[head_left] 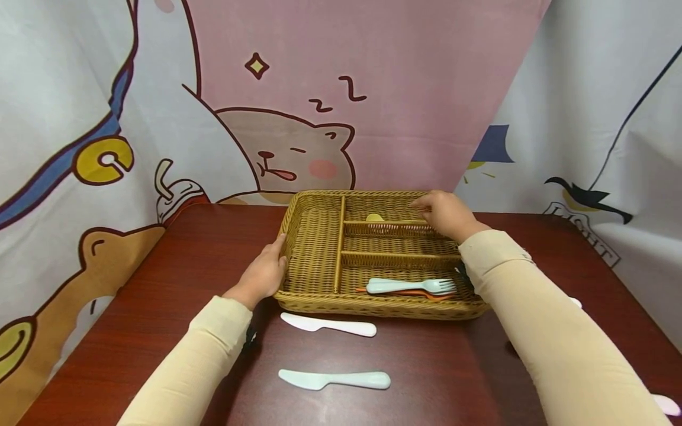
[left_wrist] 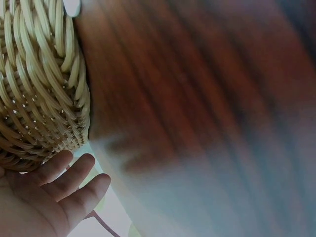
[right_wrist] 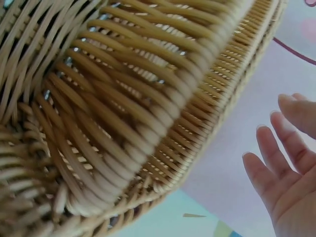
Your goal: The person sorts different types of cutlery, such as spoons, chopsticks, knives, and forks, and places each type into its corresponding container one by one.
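A wicker basket with several compartments sits on the table in the head view. My left hand rests against its left side; in the left wrist view the fingers extend loosely by the woven wall. Above the back right compartment is my right hand, holding nothing, its fingers relaxed and apart from the rim in the right wrist view. The front right compartment holds a pale blue fork over an orange utensil. A yellow rounded utensil end shows in the back compartment.
In front of the basket lie a white knife and a pale green knife. A pink utensil end and a small white end show past the right sleeve. A printed curtain hangs behind the table.
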`<state>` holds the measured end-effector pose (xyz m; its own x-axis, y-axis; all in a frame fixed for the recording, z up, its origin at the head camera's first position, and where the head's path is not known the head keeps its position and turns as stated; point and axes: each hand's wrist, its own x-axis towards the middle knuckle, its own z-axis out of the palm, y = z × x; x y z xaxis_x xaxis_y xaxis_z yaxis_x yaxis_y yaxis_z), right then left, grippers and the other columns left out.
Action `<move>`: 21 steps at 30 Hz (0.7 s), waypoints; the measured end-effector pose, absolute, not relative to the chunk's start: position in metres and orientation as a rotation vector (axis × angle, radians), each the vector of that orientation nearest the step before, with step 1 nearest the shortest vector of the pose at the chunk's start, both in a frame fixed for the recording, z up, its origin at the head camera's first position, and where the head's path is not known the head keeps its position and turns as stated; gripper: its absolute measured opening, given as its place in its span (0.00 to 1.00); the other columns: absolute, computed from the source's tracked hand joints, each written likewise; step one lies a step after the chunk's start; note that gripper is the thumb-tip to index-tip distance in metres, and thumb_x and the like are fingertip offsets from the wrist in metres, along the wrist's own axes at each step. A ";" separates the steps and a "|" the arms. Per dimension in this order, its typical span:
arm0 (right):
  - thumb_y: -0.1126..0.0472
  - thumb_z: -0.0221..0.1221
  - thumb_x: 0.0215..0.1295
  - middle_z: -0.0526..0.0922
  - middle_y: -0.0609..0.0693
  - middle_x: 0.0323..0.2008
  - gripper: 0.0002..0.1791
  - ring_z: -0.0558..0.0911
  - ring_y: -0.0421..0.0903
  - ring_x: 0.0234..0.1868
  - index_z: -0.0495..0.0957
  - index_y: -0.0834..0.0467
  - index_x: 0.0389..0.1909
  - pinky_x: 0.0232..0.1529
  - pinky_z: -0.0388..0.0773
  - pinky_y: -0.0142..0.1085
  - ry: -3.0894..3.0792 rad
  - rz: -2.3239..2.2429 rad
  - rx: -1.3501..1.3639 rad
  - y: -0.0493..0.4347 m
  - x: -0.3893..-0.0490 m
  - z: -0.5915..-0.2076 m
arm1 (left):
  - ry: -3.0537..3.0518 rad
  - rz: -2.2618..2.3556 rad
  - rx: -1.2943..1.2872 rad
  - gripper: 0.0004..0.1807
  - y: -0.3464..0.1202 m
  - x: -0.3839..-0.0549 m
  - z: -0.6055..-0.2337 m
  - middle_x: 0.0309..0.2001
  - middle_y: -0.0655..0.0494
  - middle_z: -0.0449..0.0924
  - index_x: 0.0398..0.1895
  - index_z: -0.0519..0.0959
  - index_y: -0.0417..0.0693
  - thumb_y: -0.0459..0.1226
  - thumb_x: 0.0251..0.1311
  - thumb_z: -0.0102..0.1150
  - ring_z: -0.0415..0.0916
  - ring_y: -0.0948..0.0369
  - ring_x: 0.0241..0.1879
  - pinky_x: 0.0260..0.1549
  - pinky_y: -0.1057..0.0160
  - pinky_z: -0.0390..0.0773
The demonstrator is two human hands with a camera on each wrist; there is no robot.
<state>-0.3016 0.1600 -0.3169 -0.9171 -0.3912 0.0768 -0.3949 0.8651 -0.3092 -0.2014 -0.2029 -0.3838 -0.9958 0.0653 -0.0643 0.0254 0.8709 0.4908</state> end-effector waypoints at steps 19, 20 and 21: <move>0.64 0.58 0.67 0.77 0.61 0.52 0.19 0.76 0.58 0.51 0.77 0.60 0.58 0.48 0.73 0.54 -2.944 0.685 0.665 0.181 -0.265 -0.291 | 2.990 0.772 0.091 0.32 -0.203 -0.201 -0.384 0.70 0.32 0.56 0.76 0.45 0.39 0.35 0.72 0.36 0.58 0.42 0.68 0.66 0.46 0.60; 0.64 0.58 0.67 0.77 0.61 0.52 0.19 0.76 0.58 0.51 0.77 0.60 0.58 0.48 0.73 0.54 -2.942 0.689 0.663 0.182 -0.263 -0.289 | 2.989 0.768 0.092 0.31 -0.202 -0.201 -0.384 0.70 0.32 0.56 0.76 0.45 0.39 0.35 0.73 0.35 0.57 0.42 0.68 0.66 0.46 0.60; 0.63 0.58 0.68 0.77 0.60 0.52 0.19 0.76 0.58 0.51 0.77 0.59 0.59 0.48 0.73 0.54 -2.944 0.692 0.656 0.184 -0.260 -0.288 | 2.987 0.766 0.089 0.31 -0.202 -0.201 -0.383 0.70 0.32 0.56 0.76 0.45 0.39 0.35 0.73 0.35 0.57 0.42 0.68 0.66 0.45 0.60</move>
